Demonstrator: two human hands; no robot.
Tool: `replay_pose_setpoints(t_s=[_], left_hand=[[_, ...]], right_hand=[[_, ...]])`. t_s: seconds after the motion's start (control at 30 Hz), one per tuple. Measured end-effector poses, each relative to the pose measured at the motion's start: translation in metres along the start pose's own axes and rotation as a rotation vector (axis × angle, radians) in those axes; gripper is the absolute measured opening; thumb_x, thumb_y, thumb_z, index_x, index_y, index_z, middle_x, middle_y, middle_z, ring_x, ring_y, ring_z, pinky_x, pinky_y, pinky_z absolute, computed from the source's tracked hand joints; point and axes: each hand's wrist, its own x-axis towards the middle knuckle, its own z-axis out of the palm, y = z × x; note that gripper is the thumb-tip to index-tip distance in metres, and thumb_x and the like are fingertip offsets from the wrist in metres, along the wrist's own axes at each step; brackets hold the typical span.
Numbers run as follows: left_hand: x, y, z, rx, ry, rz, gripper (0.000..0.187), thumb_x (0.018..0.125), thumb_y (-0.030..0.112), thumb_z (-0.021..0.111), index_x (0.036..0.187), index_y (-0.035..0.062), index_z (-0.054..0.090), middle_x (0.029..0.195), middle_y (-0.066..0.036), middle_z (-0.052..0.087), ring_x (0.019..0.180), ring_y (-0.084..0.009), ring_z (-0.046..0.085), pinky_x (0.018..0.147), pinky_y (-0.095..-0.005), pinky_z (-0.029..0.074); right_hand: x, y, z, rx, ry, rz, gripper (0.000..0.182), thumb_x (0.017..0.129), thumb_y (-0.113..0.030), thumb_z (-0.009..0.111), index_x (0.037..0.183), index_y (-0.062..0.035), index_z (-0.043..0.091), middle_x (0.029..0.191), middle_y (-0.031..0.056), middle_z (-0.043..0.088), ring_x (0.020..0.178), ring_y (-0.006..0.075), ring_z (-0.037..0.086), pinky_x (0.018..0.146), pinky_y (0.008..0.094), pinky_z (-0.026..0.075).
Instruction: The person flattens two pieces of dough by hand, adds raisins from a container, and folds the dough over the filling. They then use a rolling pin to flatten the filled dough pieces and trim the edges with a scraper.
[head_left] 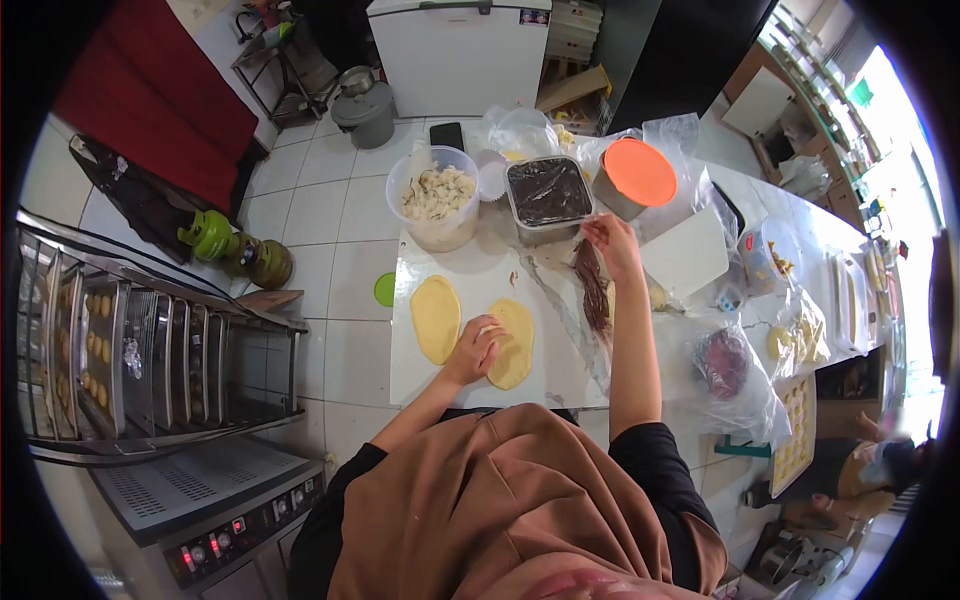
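Two flat ovals of pale yellow dough lie on the table: the left dough oval (436,320) and the right dough oval (515,345). My left hand (474,352) rests at the left edge of the right oval, its fingers slightly bent and apart, gripping nothing. My right hand (614,245) is closed in a pinch at the upper end of a bundle of dark brown strips (592,290), beside a corner of the square container (552,232) of dark filling. What exactly sits between those fingertips is partly hidden.
A round tub (440,230) of whitish shredded filling, a phone (447,136) and an orange-lidded container (640,172) stand at the back. To the right are a white board (686,255), plastic bags (735,375) and a pastry tray (796,440). Another person (870,465) is at far right.
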Motion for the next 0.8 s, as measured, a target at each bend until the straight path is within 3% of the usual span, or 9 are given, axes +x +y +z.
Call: replay_pose_setpoints(t_s=[0.2, 0.3, 0.33, 0.43, 0.53, 0.63, 0.67, 0.77, 0.8], left_hand=[[-0.005, -0.001, 0.000, -0.105, 0.006, 0.105, 0.028, 0.073, -0.002, 0.055, 0.100, 0.0057, 0.059, 0.109, -0.013, 0.049, 0.108, -0.0315, 0.049, 0.090, -0.0403, 0.043], [-0.008, 0.004, -0.015, -0.117, 0.015, 0.130, 0.027, 0.072, -0.004, 0.054, 0.096, 0.0061, 0.061, 0.108, -0.013, 0.050, 0.107, -0.0315, 0.050, 0.090, -0.0409, 0.043], [-0.009, 0.007, -0.021, -0.120, 0.021, 0.130, 0.027, 0.071, -0.004, 0.054, 0.095, 0.0061, 0.061, 0.108, -0.013, 0.050, 0.107, -0.0316, 0.050, 0.090, -0.0411, 0.043], [-0.015, 0.009, -0.050, -0.064, 0.155, 0.019, 0.024, 0.072, -0.004, 0.053, 0.092, 0.0053, 0.062, 0.105, -0.013, 0.052, 0.106, -0.0317, 0.050, 0.090, -0.0413, 0.043], [-0.033, 0.003, -0.079, 0.087, 0.396, -0.137, 0.018, 0.075, -0.002, 0.050, 0.087, 0.0043, 0.062, 0.102, -0.014, 0.053, 0.102, -0.0311, 0.051, 0.088, -0.0399, 0.043], [-0.056, -0.007, -0.106, 0.260, 0.554, -0.289, 0.014, 0.079, 0.000, 0.047, 0.086, 0.0028, 0.060, 0.101, -0.015, 0.053, 0.097, -0.0294, 0.052, 0.085, -0.0387, 0.043], [-0.061, -0.011, -0.111, 0.262, 0.602, -0.337, 0.014, 0.079, -0.001, 0.047, 0.087, 0.0023, 0.059, 0.100, -0.014, 0.053, 0.097, -0.0291, 0.052, 0.085, -0.0384, 0.042], [-0.076, -0.018, -0.123, 0.276, 0.698, -0.442, 0.017, 0.078, -0.003, 0.046, 0.089, 0.0012, 0.059, 0.100, -0.013, 0.051, 0.095, -0.0273, 0.051, 0.082, -0.0355, 0.043], [-0.078, -0.020, -0.126, 0.284, 0.710, -0.445, 0.020, 0.077, -0.004, 0.045, 0.090, 0.0011, 0.059, 0.101, -0.013, 0.051, 0.095, -0.0260, 0.051, 0.078, -0.0331, 0.043]], right_hand=[[0.034, -0.025, 0.048, 0.374, -0.153, 0.069, 0.015, 0.086, -0.003, 0.044, 0.091, 0.0110, 0.044, 0.093, 0.0194, 0.052, 0.100, 0.0402, 0.055, 0.094, 0.0466, 0.047], [0.047, -0.042, 0.076, 0.394, -0.130, -0.034, 0.016, 0.086, -0.004, 0.045, 0.089, 0.0118, 0.044, 0.092, 0.0187, 0.051, 0.102, 0.0408, 0.053, 0.095, 0.0470, 0.046], [0.057, -0.042, 0.079, 0.385, -0.154, -0.014, 0.016, 0.087, -0.005, 0.045, 0.098, 0.0080, 0.046, 0.092, 0.0154, 0.052, 0.106, 0.0370, 0.053, 0.093, 0.0449, 0.047], [0.080, -0.034, 0.072, -0.426, -0.238, -0.239, 0.034, 0.083, -0.007, 0.053, 0.115, 0.0004, 0.045, 0.097, 0.0140, 0.054, 0.101, 0.0296, 0.057, 0.085, 0.0404, 0.048], [0.090, -0.027, 0.054, -1.423, -0.034, -0.442, 0.050, 0.074, -0.007, 0.061, 0.122, -0.0068, 0.046, 0.102, 0.0124, 0.056, 0.090, 0.0250, 0.060, 0.078, 0.0382, 0.047], [0.061, -0.021, 0.061, -1.248, 0.176, -0.537, 0.052, 0.067, -0.005, 0.063, 0.118, -0.0039, 0.052, 0.104, 0.0137, 0.058, 0.082, 0.0268, 0.060, 0.077, 0.0398, 0.046], [0.052, -0.020, 0.066, -1.113, 0.153, -0.641, 0.038, 0.069, -0.002, 0.061, 0.106, -0.0032, 0.058, 0.099, 0.0137, 0.060, 0.082, 0.0285, 0.060, 0.078, 0.0405, 0.046], [0.070, -0.013, 0.042, -1.510, 0.070, -0.669, 0.036, 0.067, -0.009, 0.066, 0.103, -0.0043, 0.059, 0.098, 0.0156, 0.062, 0.086, 0.0307, 0.061, 0.078, 0.0391, 0.047], [0.069, -0.015, 0.048, -1.574, -0.042, -0.481, 0.038, 0.066, -0.013, 0.069, 0.102, -0.0044, 0.060, 0.098, 0.0163, 0.062, 0.087, 0.0314, 0.061, 0.078, 0.0390, 0.048]])
